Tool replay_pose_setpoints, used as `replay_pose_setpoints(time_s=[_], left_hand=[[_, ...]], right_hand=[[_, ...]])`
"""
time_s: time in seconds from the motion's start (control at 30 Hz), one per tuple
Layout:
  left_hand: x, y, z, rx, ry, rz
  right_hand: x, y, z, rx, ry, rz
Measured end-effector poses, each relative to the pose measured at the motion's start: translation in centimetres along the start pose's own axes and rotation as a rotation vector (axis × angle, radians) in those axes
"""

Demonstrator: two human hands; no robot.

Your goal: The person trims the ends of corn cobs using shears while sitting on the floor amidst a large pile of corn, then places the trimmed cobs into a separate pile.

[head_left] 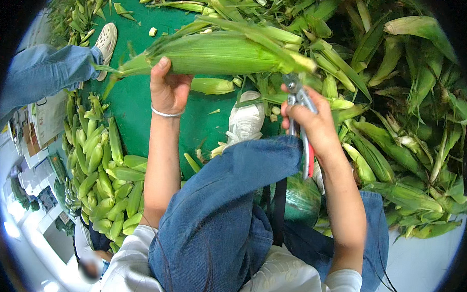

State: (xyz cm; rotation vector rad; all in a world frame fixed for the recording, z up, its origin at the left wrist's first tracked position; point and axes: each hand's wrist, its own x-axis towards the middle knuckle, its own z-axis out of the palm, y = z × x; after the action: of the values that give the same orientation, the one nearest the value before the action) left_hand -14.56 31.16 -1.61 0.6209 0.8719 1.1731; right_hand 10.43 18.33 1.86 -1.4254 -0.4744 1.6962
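Note:
My left hand (pixel 170 86), with a bangle on its wrist, holds a large ear of corn in green husk (pixel 225 55) near its silk end, thumb on the husk. The ear lies sideways across the view, its pale stalk end pointing right. Pruning shears (pixel 297 96) with silver metal and red on a handle are gripped in my right hand (pixel 308 114). Their head is at the underside of the ear near the stalk; whether the blades touch it or are closed cannot be told. Below the ear, another trimmed corn ear (pixel 212 85) lies on the green floor (pixel 130 115).
A large heap of husks and unhusked corn (pixel 407 152) fills the right side. Trimmed corn ears (pixel 104 188) are piled at the left. Cut stalk pieces (pixel 275 110) lie by my white shoe (pixel 247 115). Another person's jeans leg (pixel 51 68) reaches in at upper left.

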Motion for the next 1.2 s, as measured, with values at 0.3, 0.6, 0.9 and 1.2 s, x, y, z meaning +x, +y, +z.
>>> replay_pose_setpoints(time_s=[0.3, 0.6, 0.9, 1.2], left_hand=[[0.7, 0.3, -1.4, -0.193, 0.185, -0.113], [0.6, -1.7, 2.8, 0.134, -0.027, -0.411], [3.0, -2.5, 1.3, 0.284, 0.120, -0.353], [1.5, -1.0, 0.9, -0.085, 0.403, -0.088]], right_hand=[[2.7, 2.2, -6.1, -0.358, 0.516, -0.253], [3.7, -0.3, 1.6, -1.325, 0.017, -0.769], [3.7, -2.7, 0.7, -0.746, -0.067, -0.095], [1.1, 1.2, -1.2, -0.779, 0.032, -0.060]])
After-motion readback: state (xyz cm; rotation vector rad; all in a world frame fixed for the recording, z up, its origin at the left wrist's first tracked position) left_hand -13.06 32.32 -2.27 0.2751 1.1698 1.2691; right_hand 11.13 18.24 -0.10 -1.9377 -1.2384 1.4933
